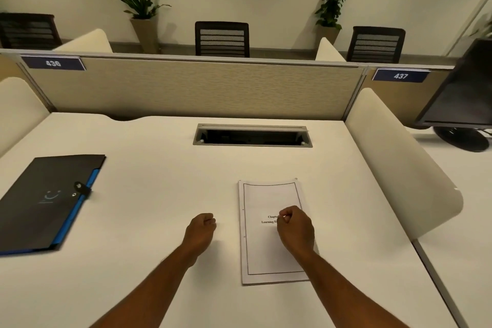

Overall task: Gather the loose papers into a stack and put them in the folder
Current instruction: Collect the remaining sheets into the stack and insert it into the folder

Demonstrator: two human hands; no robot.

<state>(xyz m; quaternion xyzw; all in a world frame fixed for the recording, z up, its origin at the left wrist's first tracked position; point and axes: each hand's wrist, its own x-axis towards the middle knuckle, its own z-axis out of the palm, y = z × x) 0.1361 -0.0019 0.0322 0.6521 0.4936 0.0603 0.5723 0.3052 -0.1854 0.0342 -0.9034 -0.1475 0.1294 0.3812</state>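
Observation:
A stack of white papers (269, 200) with a black printed border lies flat on the white desk (159, 181), right of centre. My right hand (294, 229) hovers over the middle of the stack, fingers curled shut and holding nothing. My left hand (201, 229) is a loose fist over bare desk just left of the papers, apart from them. A black folder (40, 202) with a blue edge and a snap strap lies closed at the desk's left side.
A cable slot (252, 136) is cut into the desk behind the papers. A beige partition (197, 88) closes the back. Curved white dividers (399, 162) stand at both sides. A dark monitor (463, 93) sits on the neighbouring desk at right.

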